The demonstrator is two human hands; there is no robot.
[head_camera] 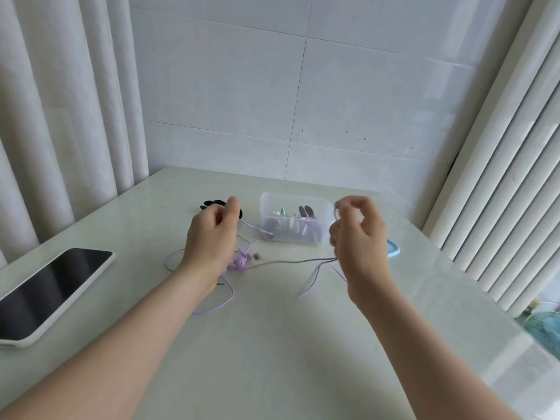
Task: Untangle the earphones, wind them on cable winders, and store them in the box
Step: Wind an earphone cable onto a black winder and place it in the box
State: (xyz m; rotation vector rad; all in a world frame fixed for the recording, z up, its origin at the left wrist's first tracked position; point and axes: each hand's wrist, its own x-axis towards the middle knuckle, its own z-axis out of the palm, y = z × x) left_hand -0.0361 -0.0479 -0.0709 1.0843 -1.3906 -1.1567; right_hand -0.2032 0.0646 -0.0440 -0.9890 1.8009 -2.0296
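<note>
Purple earphones (239, 262) lie on the pale table (272, 344), their thin cable looping left, right and toward me. My left hand (212, 241) is raised over the earbuds and pinches a strand of the cable that runs off to the right. My right hand (359, 237) holds another loop of the same cable up by its fingertips, just right of the box. The clear plastic box (295, 219) stands behind both hands and holds several wound cable winders. A black cable winder (213, 204) lies behind my left hand, partly hidden.
A phone in a white case (48, 292) lies face up at the left edge. The box's blue-rimmed lid (394, 248) peeks out behind my right hand. Curtains hang at left, a slatted blind at right, a tiled wall behind. A fan (542, 325) sits below the table's right edge.
</note>
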